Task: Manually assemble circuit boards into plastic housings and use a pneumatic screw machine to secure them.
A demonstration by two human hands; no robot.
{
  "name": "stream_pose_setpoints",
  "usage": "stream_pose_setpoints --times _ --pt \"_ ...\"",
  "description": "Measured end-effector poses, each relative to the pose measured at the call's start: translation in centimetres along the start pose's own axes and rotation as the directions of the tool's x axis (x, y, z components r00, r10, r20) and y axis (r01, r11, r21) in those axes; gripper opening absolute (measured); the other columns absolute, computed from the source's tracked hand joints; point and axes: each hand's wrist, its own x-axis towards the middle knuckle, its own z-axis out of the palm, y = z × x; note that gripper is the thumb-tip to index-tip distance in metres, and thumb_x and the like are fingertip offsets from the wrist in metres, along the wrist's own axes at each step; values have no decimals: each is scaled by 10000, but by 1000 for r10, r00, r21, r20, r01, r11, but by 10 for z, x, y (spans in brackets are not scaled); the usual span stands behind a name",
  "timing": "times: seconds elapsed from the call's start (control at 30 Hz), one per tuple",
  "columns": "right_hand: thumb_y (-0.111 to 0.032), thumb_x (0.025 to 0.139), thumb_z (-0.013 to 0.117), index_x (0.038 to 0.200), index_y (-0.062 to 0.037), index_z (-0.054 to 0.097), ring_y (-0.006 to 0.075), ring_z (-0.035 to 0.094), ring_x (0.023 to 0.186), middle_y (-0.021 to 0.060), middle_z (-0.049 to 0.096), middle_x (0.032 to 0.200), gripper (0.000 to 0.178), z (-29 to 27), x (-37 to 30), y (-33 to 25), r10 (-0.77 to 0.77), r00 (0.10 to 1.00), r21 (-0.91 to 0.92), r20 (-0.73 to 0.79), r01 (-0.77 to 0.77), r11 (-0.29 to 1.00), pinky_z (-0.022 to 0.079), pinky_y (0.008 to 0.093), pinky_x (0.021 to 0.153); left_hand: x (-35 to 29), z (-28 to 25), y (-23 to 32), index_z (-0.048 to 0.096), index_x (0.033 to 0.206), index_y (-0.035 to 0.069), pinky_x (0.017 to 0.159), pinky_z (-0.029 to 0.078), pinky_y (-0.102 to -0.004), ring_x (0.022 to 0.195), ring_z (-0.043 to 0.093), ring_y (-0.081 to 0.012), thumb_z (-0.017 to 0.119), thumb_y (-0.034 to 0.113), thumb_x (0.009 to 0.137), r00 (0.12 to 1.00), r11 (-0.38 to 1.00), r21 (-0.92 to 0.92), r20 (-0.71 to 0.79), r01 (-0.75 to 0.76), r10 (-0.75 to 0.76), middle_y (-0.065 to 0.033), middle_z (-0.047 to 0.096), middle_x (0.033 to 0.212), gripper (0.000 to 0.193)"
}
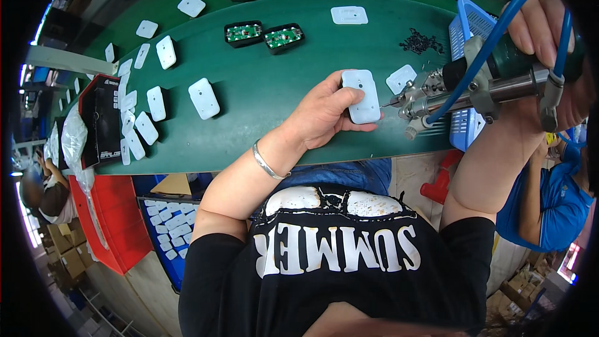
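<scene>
My left hand (319, 111) grips a white plastic-topped case (364, 110) with rounded corners, thumb across its face and fingers underneath. Closed round the dark body of an air screwdriver (508, 90), my right hand (538, 25) is partly cut by the picture's edge. The tool lies nearly level, and its thin bit points left at the right edge of the case. Whether the bit touches the case, I cannot tell. Just behind the tool's tip lies a loose white cover (400, 79). A blue hose (483, 50) loops from the screwdriver.
Small black screws (422, 42) lie heaped beside a blue basket (460, 31). Two black housings with green circuit boards (284, 37) sit mid-bench, and several white-topped cases (204, 98) stand to the left. A black box (100, 122) is at the left; a co-worker's blue sleeve (555, 200) shows right.
</scene>
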Motion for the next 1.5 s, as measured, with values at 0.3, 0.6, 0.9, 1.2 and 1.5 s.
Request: stream_pose_setpoints --times 0.3,0.6,0.9,1.2,1.5 --pt "-234 788 567 975 -3 457 165 457 831 66 449 886 317 11 4 7 3 999 -1 -43 -3 1000 360 273 735 -1 8 4 316 1226 -3 759 537 -406 932 590 -309 446 81 853 1000 1000 -1 26 -8 8 -172 500 1104 404" --pt "-230 787 568 965 -3 462 169 456 827 68 451 887 307 32 19 24 15 997 7 -75 -14 1000 361 277 735 2 7 8 344 1192 -9 742 543 -401 905 590 -271 460 83 844 998 998 46 -15 -52 53 -152 500 1076 379" --pt "-226 786 568 956 -4 467 172 455 824 70 452 888 297 -10 -12 -1 20 992 38 -123 -15 999 362 281 735 -2 -12 -2 305 1237 18 768 527 -422 963 567 -290 475 143 865 990 996 27 -110 -86 88 -149 476 1107 427" --pt "-222 785 569 946 -4 472 176 453 820 71 454 890 287 6 -4 8 22 982 13 -187 -20 1000 363 285 735 6 11 -7 397 1168 11 773 527 -401 914 602 -284 453 233 899 1000 998 -55 6 -8 8 -174 569 1015 353" --pt "-217 784 569 936 -5 476 179 452 816 73 455 891 277 19 1 13 26 973 11 -229 -25 1000 363 289 735 6 15 -6 394 1179 8 763 534 -390 912 605 -290 432 226 912 998 998 -33 32 -56 57 -182 561 1046 347"
